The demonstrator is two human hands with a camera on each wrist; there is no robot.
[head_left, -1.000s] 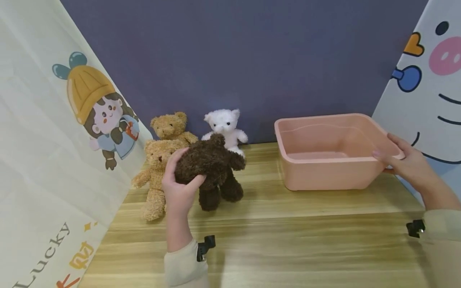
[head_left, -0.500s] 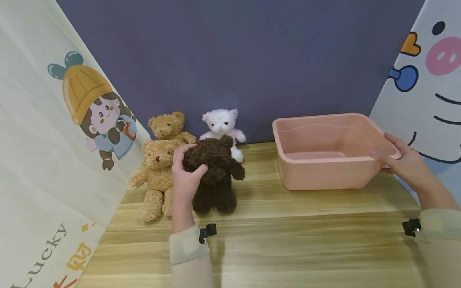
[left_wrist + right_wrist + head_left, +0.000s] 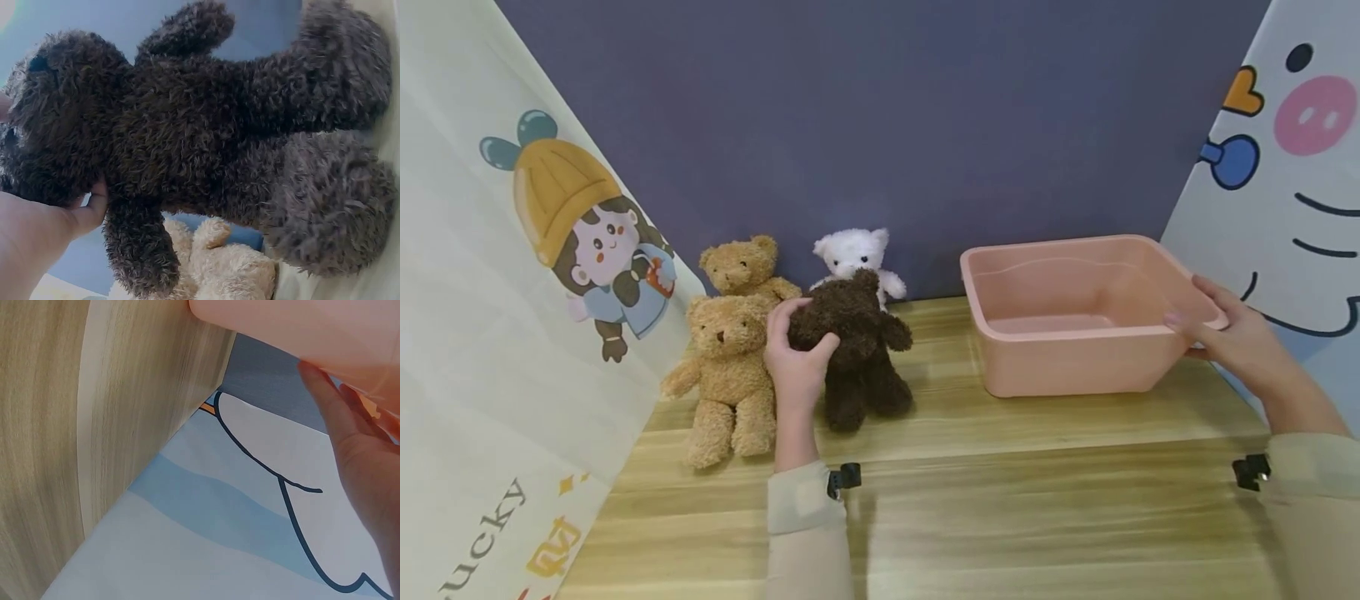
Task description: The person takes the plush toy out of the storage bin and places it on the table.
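My left hand (image 3: 797,354) grips a dark brown teddy bear (image 3: 857,333) by its head, fingers over the top and thumb at the side. The left wrist view shows the bear's belly and legs (image 3: 175,125) close up, with my left hand (image 3: 37,237) at its neck. Whether its feet touch the table I cannot tell. At the right, my right hand (image 3: 1247,346) holds the right rim of a pink plastic bin (image 3: 1067,367) that contains nothing visible. In the right wrist view, my right hand (image 3: 369,469) is against the bin's underside edge (image 3: 300,325).
A light tan teddy bear (image 3: 730,367) sits left of my left hand, another tan bear (image 3: 741,267) behind it. The white bear (image 3: 850,250) sits at the back wall (image 3: 880,117), partly hidden by the dark one. A step edge (image 3: 1037,450) crosses the wooden table (image 3: 1000,517).
My left hand has carried the dark bear rightward and slightly back, swinging it from tilted to nearly upright; it now covers more of the white bear. My right hand keeps hold of the bin.
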